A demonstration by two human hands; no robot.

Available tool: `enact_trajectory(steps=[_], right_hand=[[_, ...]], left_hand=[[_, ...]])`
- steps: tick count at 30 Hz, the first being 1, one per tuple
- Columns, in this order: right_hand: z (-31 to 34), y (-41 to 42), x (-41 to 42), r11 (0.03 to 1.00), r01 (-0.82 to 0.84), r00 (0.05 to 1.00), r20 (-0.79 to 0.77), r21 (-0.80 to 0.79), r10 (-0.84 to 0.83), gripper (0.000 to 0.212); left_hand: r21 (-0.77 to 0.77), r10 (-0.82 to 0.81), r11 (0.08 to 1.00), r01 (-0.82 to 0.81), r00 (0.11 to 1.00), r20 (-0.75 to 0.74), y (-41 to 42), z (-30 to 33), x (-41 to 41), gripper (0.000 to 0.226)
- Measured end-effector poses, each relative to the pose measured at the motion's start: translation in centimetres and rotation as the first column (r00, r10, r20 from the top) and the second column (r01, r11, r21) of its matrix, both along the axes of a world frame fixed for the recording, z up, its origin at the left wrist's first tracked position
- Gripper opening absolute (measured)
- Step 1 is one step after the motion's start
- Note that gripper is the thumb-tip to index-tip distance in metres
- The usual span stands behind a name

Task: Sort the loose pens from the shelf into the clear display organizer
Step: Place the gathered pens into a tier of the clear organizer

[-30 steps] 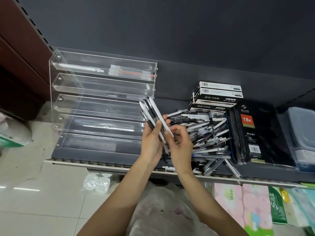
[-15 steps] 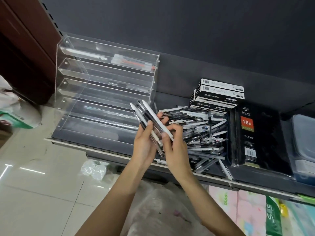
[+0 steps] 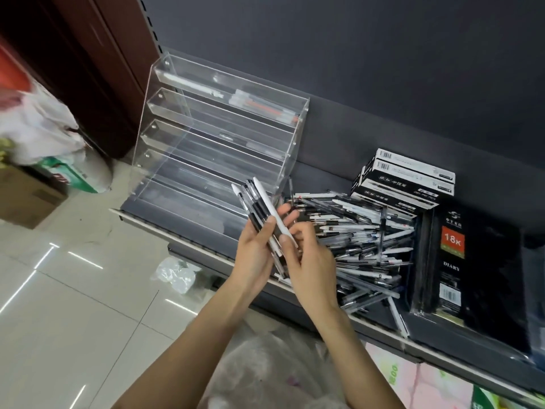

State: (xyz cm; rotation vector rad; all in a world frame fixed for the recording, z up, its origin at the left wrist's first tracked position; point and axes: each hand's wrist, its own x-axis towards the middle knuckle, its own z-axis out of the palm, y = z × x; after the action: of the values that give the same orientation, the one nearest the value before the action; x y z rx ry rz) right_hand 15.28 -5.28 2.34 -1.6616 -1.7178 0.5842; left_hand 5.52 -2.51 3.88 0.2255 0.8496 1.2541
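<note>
Far left, a plastic bag [image 3: 38,125] and a cardboard box [image 3: 28,199] sit on the tiled floor, well apart from the work. Next comes the clear display organizer [image 3: 218,137], standing at the left end of the shelf [image 3: 188,246]; its stepped tiers are mostly bare, though the top tier holds a few pens [image 3: 259,107] and a lower one seems to hold one or two, too faint to count. In front of its lower tiers, the left hand [image 3: 253,252] grips a fanned bundle of pens [image 3: 259,214], fingers curled round the barrels with the tips pointing up toward the organizer. Just beside it, the right hand [image 3: 306,261] pinches at the lower part of that bundle, thumb and forefinger on a white pen, apparently squaring the pens or picking one out. Right of the hands lies the loose pile of pens [image 3: 359,249], still large, spread across the shelf. Behind the pile sits a stack of pen boxes [image 3: 407,181], and further right a black diary [image 3: 466,261] in plastic wrap. The step in hand looks like gathering and aligning a batch before loading. The next move calls for carrying the bundle to an open tier, turning the pens to lie along its length, and releasing them without letting any slide off the front lip.
</note>
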Motion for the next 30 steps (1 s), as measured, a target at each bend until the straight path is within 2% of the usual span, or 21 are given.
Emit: enact_trajectory(steps=[2,4,7,12,16,19,23,28,30], right_hand=[[0.4,0.7,-0.7,0.999,0.030,1.000,0.000,0.033,-0.030,0.019],[0.9,1.7,-1.8,0.997,0.050,0.997,-0.069,0.059,-0.046,0.013],[1.5,3.8,-4.5,0.999,0.034,0.990,-0.139,0.031,-0.029,0.009],[3.4,9.2,-9.9,0.991,0.085,0.986,-0.154,0.102,-0.069,0.006],[6.8,16.8,-12.3,0.952,0.118,0.988,0.059,0.282,-0.140,0.009],[8.8,23.0,-13.4,0.944,0.086,0.951,0.256,0.319,-0.174,0.008],[9.3,29.3,-14.5,0.986,-0.017,0.852,0.519,0.166,-0.073,0.010],[8.7,32.0,-16.1,0.993,-0.117,0.720,0.689,0.002,0.083,0.014],[8.7,32.4,-16.5,0.989,-0.148,0.703,0.700,-0.029,0.126,0.015]], left_hand=[[0.017,-0.027,0.999,0.028,0.999,-0.047,0.3,-0.1,-1.0,0.035],[0.072,-0.050,0.996,0.057,0.993,-0.103,1.0,0.2,-2.5,0.034],[0.150,-0.072,0.984,0.100,0.980,-0.183,2.8,0.9,-5.8,0.032],[0.224,-0.039,0.971,0.085,0.979,-0.202,7.9,1.6,-13.6,0.024],[0.222,0.000,0.975,0.026,0.993,-0.121,12.4,1.7,-20.6,0.017],[0.158,-0.006,0.987,0.007,1.000,-0.007,14.7,1.2,-24.5,0.019],[0.078,-0.023,0.997,0.012,0.990,0.137,16.3,0.6,-26.8,0.023],[0.023,-0.037,0.999,0.034,0.980,0.197,17.5,-0.3,-26.8,0.022],[0.006,-0.045,0.999,0.045,0.979,0.201,18.0,-0.4,-26.5,0.023]])
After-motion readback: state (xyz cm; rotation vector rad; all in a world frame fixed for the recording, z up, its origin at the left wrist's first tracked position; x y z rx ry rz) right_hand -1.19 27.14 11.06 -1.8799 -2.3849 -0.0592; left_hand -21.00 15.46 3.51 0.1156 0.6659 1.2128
